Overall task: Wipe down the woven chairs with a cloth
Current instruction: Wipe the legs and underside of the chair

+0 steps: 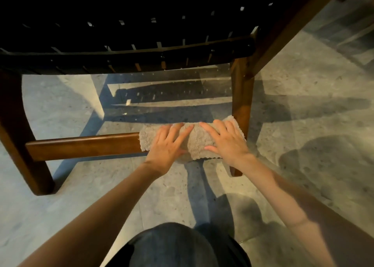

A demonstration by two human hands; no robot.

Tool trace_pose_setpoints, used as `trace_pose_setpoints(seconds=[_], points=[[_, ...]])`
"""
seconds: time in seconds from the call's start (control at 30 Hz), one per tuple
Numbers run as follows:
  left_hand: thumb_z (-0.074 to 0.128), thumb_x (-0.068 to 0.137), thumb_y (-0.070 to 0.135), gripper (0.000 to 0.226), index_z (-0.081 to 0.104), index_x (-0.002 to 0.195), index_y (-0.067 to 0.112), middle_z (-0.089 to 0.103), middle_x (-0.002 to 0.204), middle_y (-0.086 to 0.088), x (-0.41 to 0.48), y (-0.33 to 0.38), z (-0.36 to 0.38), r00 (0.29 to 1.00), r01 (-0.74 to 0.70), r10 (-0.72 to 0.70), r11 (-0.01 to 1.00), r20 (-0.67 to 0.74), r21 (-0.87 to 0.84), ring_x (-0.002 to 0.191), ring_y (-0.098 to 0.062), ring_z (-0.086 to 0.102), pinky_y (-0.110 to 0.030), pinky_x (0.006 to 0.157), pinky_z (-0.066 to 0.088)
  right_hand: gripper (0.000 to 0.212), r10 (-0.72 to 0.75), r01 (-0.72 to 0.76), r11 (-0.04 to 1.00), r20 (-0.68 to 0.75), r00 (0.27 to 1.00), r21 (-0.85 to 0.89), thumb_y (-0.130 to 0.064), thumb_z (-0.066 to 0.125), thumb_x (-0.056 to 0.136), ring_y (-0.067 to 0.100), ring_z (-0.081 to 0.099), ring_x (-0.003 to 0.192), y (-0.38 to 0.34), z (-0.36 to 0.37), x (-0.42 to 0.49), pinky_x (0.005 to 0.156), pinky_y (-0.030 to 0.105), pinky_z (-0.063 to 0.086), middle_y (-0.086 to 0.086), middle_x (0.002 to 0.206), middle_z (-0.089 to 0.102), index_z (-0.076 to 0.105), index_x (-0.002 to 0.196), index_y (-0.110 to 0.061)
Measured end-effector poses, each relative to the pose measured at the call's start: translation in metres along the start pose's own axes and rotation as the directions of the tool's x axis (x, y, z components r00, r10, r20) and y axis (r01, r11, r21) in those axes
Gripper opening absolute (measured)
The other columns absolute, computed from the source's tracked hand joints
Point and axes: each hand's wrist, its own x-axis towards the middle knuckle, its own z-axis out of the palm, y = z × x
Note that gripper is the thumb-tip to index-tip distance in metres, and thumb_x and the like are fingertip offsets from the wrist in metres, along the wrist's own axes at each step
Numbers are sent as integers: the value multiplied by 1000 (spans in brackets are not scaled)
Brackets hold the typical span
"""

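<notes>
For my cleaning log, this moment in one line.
wiping | left hand: flat on cloth | right hand: flat on cloth | cloth: over lower rail

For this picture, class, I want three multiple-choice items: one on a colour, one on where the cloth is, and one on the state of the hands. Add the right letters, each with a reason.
1. What colour is the woven seat?
A. black
B. white
C. red

2. Where is the cloth?
A. on the seat
B. draped over the low rung
C. in a bucket

3. How do the left hand and right hand lie on the cloth?
A. both flat, fingers straight and spread
B. both in fists
C. one lifted clear

Answers:
1 A: the weave shows black.
2 B: the cloth wraps the rung's right end.
3 A: both palms press down on the cloth side by side.
</notes>
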Motion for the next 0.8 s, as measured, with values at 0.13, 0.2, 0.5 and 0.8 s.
trace_pose_setpoints(seconds=[0.13, 0.2, 0.5, 0.8], points=[[47, 91, 56, 79, 5, 151, 28, 41, 138, -8, 11, -1, 4, 1000, 20, -15, 980, -28, 200, 118, -27, 43, -37, 103, 33, 81, -18, 16, 992, -12, 1000, -129, -60, 52, 86, 29, 39, 105, 3, 9, 7, 102, 40, 26, 9, 123, 40, 15, 151, -29], [51, 88, 56, 80, 11, 151, 26, 48, 130, -9, 10, -4, 3, 999, 2, 10, 973, -52, 229, 109, -26, 48, -36, 97, 38, 82, -20, 15, 981, -24, 1000, -191, -63, 53, 83, 28, 42, 99, 2, 9, 9, 93, 39, 32, 10, 117, 43, 19, 149, -28], [64, 77, 58, 79, 41, 142, 21, 60, 106, -5, -18, -45, -12, 989, -32, 67, 965, -129, 260, 89, -20, 57, -32, 82, 46, 85, -24, 22, 965, -4, 1000, -262, -68, 43, 85, 29, 45, 104, -48, -2, 27, 92, 39, 35, 13, 121, 43, 9, 150, -25], [76, 68, 49, 80, 45, 133, 16, 60, 96, -13, -99, -169, -31, 988, 31, -1, 982, -156, 187, 80, -31, 59, -41, 75, 50, 85, -143, 133, 973, -40, 989, -187, -66, 46, 85, 32, 44, 109, -192, -2, 79, 87, 39, 34, 17, 129, 42, 11, 148, -22]])
